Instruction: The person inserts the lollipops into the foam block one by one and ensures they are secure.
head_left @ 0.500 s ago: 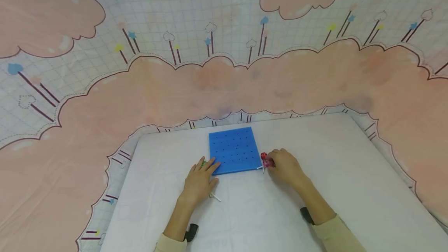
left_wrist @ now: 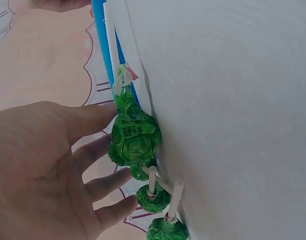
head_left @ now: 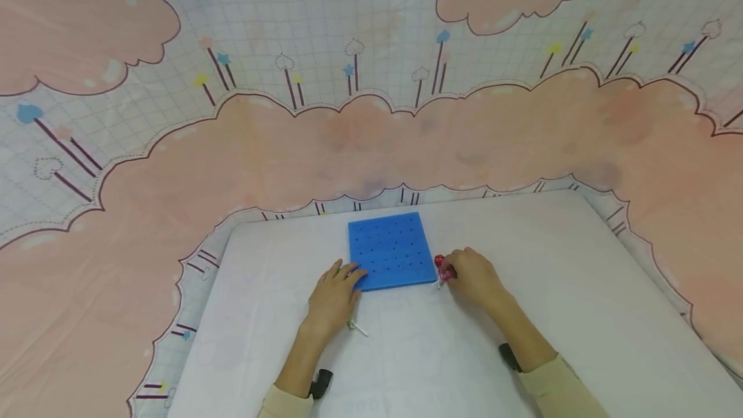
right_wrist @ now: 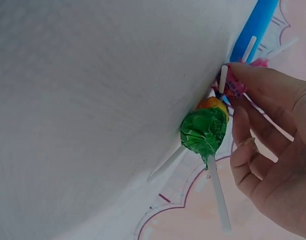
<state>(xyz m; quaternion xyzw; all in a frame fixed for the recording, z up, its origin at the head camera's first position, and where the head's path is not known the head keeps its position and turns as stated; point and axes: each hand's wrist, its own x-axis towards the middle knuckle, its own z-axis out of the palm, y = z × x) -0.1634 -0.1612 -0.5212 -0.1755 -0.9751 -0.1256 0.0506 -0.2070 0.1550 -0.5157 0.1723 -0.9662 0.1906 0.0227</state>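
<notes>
On the table lies a square blue board [head_left: 391, 250] dotted with small holes. My left hand [head_left: 331, 302] rests at its near left corner, fingers spread and fairly straight. Several green-wrapped lollipops [left_wrist: 135, 137] lie under and beside that palm, mostly hidden from the head view. At the board's right edge my right hand [head_left: 473, 276] pinches a pink-wrapped lollipop [right_wrist: 234, 86] between thumb and fingers. A red lollipop [head_left: 439, 259] sits just beyond those fingertips. Near the right palm, the right wrist view shows a green lollipop [right_wrist: 203, 130] and an orange-yellow one [right_wrist: 213, 103].
The white tabletop [head_left: 522, 231] extends around the board on every side. Behind it hangs a cloth [head_left: 348, 153] printed with pink clouds. A white lollipop stick [head_left: 360, 329] pokes out below the left hand.
The white sticks by my right fingers have swung from pointing left to pointing more downward. My left hand has barely shifted, and the whole head view has moved slightly.
</notes>
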